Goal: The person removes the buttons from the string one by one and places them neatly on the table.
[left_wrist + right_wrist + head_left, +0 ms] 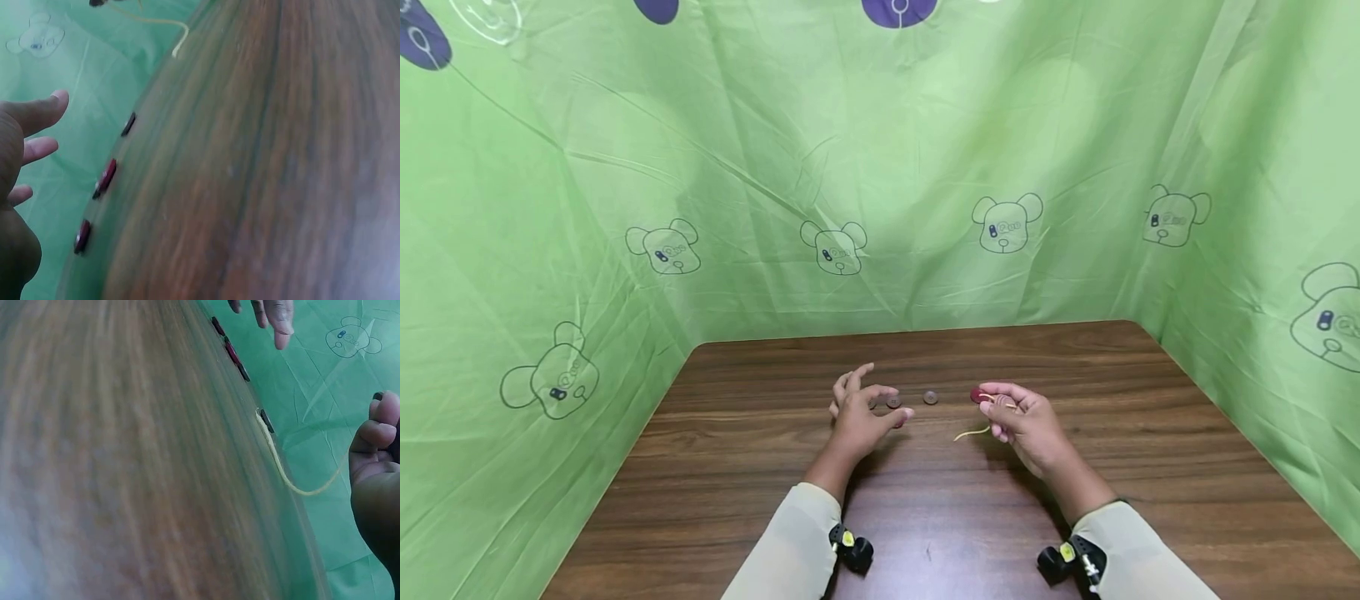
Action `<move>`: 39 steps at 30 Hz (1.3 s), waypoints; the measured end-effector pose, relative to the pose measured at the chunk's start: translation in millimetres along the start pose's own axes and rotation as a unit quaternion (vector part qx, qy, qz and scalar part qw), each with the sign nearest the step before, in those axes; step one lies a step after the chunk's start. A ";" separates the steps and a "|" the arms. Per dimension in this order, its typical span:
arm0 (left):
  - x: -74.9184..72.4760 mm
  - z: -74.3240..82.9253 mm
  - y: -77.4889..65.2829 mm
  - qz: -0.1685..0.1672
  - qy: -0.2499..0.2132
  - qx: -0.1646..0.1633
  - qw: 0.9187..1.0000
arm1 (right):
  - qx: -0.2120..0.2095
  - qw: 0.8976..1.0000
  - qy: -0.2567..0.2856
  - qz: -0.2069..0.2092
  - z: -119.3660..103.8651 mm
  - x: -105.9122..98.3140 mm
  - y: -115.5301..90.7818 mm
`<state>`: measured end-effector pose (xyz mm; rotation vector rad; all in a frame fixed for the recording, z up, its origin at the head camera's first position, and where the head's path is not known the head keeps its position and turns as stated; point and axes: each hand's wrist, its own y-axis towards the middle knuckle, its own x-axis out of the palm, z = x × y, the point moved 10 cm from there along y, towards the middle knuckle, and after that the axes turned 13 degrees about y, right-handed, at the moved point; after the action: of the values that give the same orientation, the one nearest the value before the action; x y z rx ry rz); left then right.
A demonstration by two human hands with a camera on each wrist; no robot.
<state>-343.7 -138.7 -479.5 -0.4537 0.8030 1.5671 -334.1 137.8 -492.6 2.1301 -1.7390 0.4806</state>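
Wooden table (1150, 475), brown, dark-grained, its far corners rounded. Green curtain (925, 125), creased, enclosing the table on the left, far and right sides. Outlined animal heads (1006, 237), round-eared, are printed in a row along the far side, with others nearer at left and right. Purple printed shapes (901, 10), cut off, lie along the upper edge.

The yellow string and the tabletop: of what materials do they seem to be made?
Yellow string: probably textile cord, with a matte look, since it bends in a soft curve; which fibre, I cannot tell. Tabletop: wood or wood-look laminate, seemingly smooth and slightly glossy, with dark grain streaks and a pale reflection.
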 end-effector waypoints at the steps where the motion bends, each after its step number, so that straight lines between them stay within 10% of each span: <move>1: 0.9 3.0 -0.4 -0.004 -0.002 0.003 1.000 | -0.002 1.000 -0.002 -0.002 -0.1 0.1 -0.3; 21: 24.9 74.6 -2.5 -0.050 -0.050 0.075 0.995 | -0.002 0.999 0.015 -0.034 -0.9 6.7 -2.7; 39: 46.1 86.0 2.1 -0.071 -0.073 0.069 0.992 | 0.001 0.998 0.020 -0.062 0.6 10.9 -3.0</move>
<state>-339.8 -45.0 -452.6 -0.2861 0.7444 1.3864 -329.0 128.7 -488.2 2.1983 -1.5741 0.4863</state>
